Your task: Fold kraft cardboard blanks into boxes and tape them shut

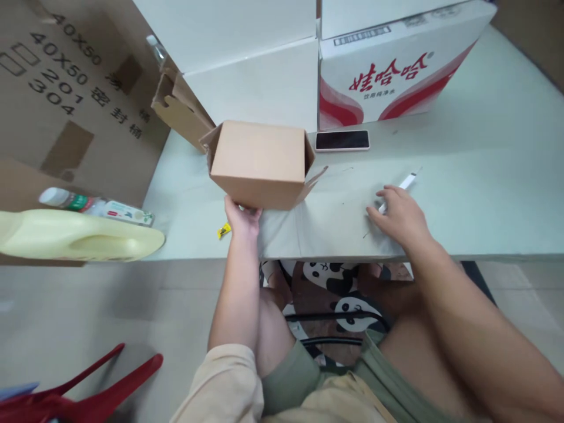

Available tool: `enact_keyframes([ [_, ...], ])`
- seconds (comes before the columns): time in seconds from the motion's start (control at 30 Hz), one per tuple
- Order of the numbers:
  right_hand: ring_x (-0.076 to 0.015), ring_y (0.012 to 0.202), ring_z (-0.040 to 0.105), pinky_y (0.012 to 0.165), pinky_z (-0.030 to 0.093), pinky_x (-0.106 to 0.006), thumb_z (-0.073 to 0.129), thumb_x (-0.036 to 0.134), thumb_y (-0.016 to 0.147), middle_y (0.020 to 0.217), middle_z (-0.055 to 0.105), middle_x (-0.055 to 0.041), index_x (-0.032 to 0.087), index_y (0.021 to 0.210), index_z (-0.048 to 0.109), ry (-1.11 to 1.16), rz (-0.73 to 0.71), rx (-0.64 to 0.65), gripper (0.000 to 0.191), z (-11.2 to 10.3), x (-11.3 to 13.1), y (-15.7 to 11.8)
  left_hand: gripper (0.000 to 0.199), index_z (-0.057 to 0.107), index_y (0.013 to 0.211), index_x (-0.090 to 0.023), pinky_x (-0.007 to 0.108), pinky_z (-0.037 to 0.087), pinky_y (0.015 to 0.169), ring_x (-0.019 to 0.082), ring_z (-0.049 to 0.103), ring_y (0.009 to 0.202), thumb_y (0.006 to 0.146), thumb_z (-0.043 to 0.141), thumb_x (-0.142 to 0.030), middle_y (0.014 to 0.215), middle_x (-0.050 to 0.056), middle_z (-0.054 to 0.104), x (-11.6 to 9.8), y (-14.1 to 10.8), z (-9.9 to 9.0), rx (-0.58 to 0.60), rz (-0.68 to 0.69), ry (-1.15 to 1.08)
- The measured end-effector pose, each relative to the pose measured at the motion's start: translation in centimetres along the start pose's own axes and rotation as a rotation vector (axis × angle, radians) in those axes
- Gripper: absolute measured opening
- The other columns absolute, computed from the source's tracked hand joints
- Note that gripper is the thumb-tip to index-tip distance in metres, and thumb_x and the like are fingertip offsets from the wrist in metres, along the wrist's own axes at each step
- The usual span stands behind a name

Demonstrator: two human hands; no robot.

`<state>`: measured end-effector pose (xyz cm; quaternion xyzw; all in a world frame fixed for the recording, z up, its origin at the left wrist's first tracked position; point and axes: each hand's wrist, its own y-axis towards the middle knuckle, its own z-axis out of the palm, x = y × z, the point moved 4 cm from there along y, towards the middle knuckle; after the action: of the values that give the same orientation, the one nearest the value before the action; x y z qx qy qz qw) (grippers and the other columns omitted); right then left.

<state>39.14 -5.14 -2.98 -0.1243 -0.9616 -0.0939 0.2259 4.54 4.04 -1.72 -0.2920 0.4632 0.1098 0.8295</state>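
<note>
My left hand (243, 220) grips a small brown cardboard box (259, 153) from below, its fingers partly hidden under the near side. The box is tilted above the table, and flaps stick out at both ends. Farther right, my right hand (399, 214) rests low over the table with thumb and forefinger apart. A slim white tool with a thin tip (408, 180), perhaps a utility knife, lies partly beneath these fingers. A small yellow packet (224, 230) is on the table just left of my left wrist.
Behind the box lies a phone (342, 140), in front of a white and red carton (392, 82). Another open brown box (183, 111) stands back left, near a large printed carton (74, 88). At the left are a pale yellow bottle (83, 235) and a red chair (97, 393).
</note>
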Motion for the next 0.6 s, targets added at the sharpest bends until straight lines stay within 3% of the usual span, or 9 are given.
enact_keyframes([
  [0.07,-0.0428,0.133,0.051,0.110,0.041,-0.063,0.055,0.040,0.084,0.144,0.056,-0.0210,0.014,0.113,0.067,-0.040,0.029,0.056,0.041,0.8,0.2,0.3,0.023,0.056,0.093,-0.028,0.031,0.052,0.077,0.017,0.057,0.090,0.081,0.056,-0.047,0.099,0.001,0.055,-0.1,0.1,-0.2,0.003,-0.009,0.005],
  [0.17,-0.0510,0.147,0.030,0.111,0.028,-0.075,0.060,0.049,0.083,0.155,0.045,-0.0211,0.017,0.118,0.066,-0.033,0.048,0.031,0.049,0.8,1.7,0.7,0.020,0.059,0.096,-0.029,0.030,0.052,0.079,0.017,0.058,0.098,0.081,0.056,-0.041,0.112,0.002,0.059,-0.2,0.5,-0.4,0.012,0.048,0.041],
  [0.23,-0.0508,0.151,0.022,0.112,0.024,-0.077,0.064,0.053,0.080,0.158,0.041,-0.0204,0.019,0.128,0.061,0.072,-0.025,0.036,0.059,1.0,3.7,1.0,0.019,0.062,0.097,-0.029,0.028,0.051,0.077,0.019,0.057,0.107,0.082,0.055,-0.039,0.120,0.002,0.061,-0.3,1.0,-0.5,0.028,0.104,0.069],
  [0.33,-0.0421,0.151,0.030,0.118,0.026,-0.068,0.062,0.054,0.083,0.156,0.044,-0.0180,0.021,0.139,0.052,0.336,-0.292,0.112,0.067,1.8,7.5,1.2,0.019,0.065,0.095,-0.027,0.025,0.049,0.072,0.020,0.056,0.116,0.085,0.053,-0.037,0.120,0.003,0.065,-0.2,1.5,-0.5,0.094,0.152,0.088],
  [0.43,-0.0342,0.142,0.046,0.120,0.032,-0.059,0.053,0.052,0.090,0.148,0.053,-0.0154,0.022,0.140,0.048,0.559,-0.487,0.104,0.058,2.1,10.6,0.9,0.025,0.067,0.093,-0.024,0.026,0.049,0.072,0.022,0.061,0.110,0.083,0.059,-0.045,0.110,0.005,0.069,-0.2,1.3,-0.3,0.208,0.132,0.106],
  [0.5,-0.0319,0.136,0.052,0.117,0.038,-0.056,0.048,0.050,0.094,0.142,0.058,-0.0141,0.023,0.139,0.050,0.656,-0.523,0.059,0.052,1.9,11.6,0.6,0.034,0.069,0.094,-0.022,0.029,0.052,0.075,0.024,0.064,0.108,0.081,0.061,-0.053,0.105,0.006,0.071,-0.3,0.9,-0.2,0.301,0.104,0.140],
  [0.6,-0.0302,0.139,0.050,0.117,0.040,-0.053,0.043,0.052,0.097,0.147,0.055,-0.0117,0.026,0.138,0.052,0.759,-0.496,-0.052,0.050,0.9,11.5,0.1,0.055,0.071,0.103,-0.021,0.037,0.055,0.086,0.029,0.065,0.115,0.081,0.054,-0.070,0.112,0.009,0.073,0.2,0.2,0.0,0.506,0.030,0.264],
])
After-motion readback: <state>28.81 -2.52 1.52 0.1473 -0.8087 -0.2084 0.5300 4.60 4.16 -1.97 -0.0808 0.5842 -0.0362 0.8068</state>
